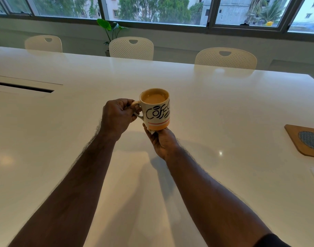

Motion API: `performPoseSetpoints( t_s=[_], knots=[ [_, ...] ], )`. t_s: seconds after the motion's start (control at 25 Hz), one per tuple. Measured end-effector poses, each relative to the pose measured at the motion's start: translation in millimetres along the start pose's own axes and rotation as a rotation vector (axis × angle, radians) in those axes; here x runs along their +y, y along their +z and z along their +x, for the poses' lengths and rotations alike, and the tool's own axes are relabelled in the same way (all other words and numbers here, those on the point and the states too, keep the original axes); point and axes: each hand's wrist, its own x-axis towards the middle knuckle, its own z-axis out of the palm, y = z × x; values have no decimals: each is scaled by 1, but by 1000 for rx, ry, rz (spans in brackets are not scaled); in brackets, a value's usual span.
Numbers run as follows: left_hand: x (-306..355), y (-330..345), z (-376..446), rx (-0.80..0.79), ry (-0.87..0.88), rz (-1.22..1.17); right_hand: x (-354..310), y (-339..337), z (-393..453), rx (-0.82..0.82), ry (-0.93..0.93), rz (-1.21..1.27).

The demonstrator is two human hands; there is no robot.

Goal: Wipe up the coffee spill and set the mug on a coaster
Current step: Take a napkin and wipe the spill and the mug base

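my right hand cups the underside of the mug, fingers pinched on a white scrap pressed to its base, likely a tissue. just beyond, my left hand is clamped on the handle, holding the mug upright and clear of the table. it is nearly brimful of milky coffee. i see no spill on the surface from here. the coaster lies well apart at the right edge, half out of view. chairs and a plant line the far side. the risk, as i judge it: any tilt on the carry across slops a fresh spill, and the tissue could slip from under the base.
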Motion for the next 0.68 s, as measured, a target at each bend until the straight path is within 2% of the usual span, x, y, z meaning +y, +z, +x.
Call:
performPoseSetpoints(
  t_s=[0.4, 0.68],
  knots=[
    [-1, -6, 3, 35, -7, 47, 3, -7, -18, -68, 116, -55],
    [-3, -11, 5, 39, -23, -15, -7, -23, -29, -82, 120, 31]
  ],
)
